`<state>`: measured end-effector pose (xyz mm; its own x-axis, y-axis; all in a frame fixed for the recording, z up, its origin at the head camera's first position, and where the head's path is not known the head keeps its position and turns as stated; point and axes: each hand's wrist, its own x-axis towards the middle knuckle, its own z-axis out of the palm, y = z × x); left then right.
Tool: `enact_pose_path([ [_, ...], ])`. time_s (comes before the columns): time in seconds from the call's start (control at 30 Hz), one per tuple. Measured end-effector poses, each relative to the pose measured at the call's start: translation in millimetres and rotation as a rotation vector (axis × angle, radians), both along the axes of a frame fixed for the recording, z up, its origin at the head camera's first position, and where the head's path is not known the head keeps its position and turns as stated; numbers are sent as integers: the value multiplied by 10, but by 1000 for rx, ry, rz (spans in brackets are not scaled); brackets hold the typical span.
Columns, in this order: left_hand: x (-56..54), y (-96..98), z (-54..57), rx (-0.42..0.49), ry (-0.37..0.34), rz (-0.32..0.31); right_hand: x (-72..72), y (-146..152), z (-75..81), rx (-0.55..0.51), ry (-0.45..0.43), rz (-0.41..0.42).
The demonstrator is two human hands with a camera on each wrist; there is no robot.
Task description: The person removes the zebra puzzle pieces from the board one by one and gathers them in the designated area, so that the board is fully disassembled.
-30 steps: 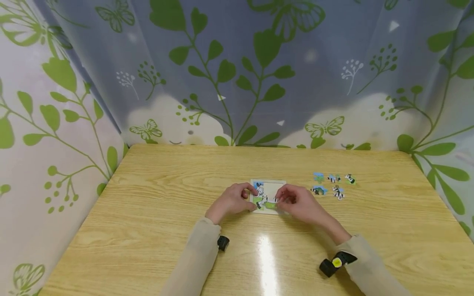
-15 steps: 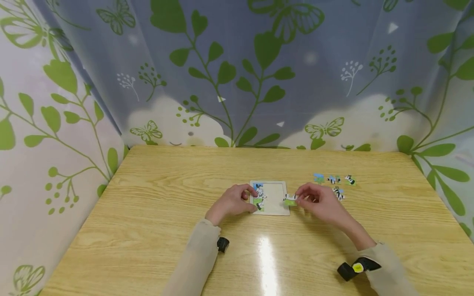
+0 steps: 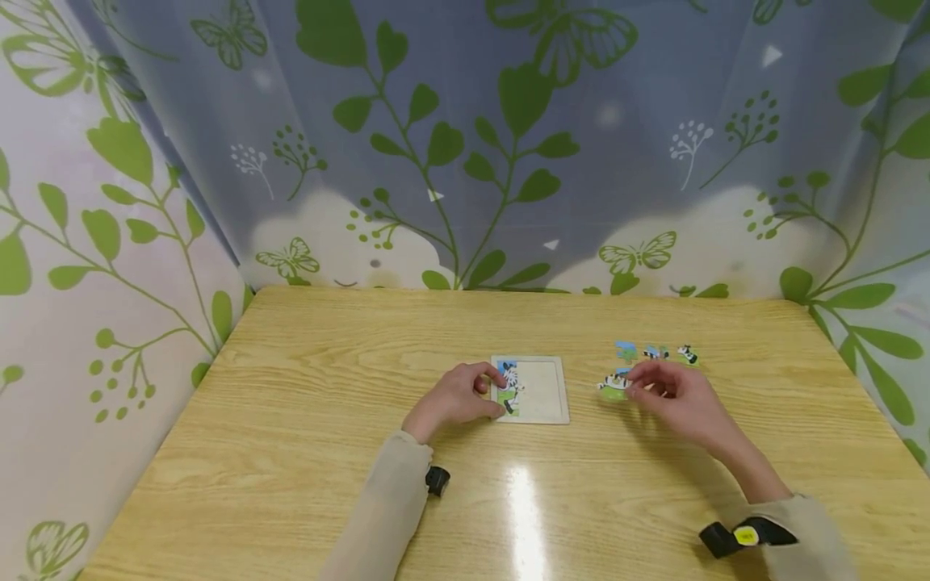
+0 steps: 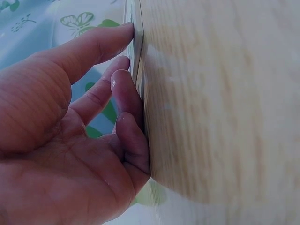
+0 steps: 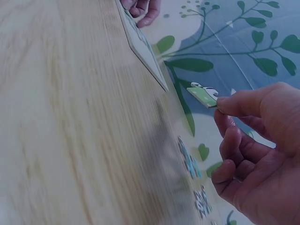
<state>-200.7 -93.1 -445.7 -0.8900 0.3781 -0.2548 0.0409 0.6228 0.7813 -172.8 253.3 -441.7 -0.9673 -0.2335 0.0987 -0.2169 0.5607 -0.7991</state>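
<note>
A square puzzle board (image 3: 542,390) with a pale rim lies mid-table. Along its left side sit zebra-patterned puzzle pieces (image 3: 511,406) with blue and green; the remaining recess is bare. My left hand (image 3: 458,394) is at the board's left edge, its thumb (image 4: 101,44) and index fingertip pressing there, the lower fingers bent against the tabletop. To the right of the board, my right hand (image 3: 679,401) pinches a puzzle piece (image 5: 202,96), green with black-and-white stripes, between thumb and index finger. It is held above the table near the loose pieces.
Several loose puzzle pieces (image 3: 656,353) lie right of the board, partly hidden behind my right hand. The wooden table (image 3: 291,387) meets a leaf-patterned curtain (image 3: 465,161) at its far edge. Both wrists wear black devices (image 3: 719,541).
My right hand has lifted the striped green puzzle piece out of the board and carried it right, toward the loose pieces. My left hand has stayed at the board's left edge.
</note>
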Motion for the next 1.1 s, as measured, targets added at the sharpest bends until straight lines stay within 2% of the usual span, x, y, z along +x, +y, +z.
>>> enact_pose_path([
  [0.27, 16, -7, -20, 4, -12, 1, 38, 268, -9, 24, 24, -72],
  [0.57, 20, -9, -10, -9, 10, -2, 28, 601, -52, 58, 49, -156],
  [1.1, 3, -3, 9, -13, 8, -5, -75, 946, -126, 107, 35, -213],
])
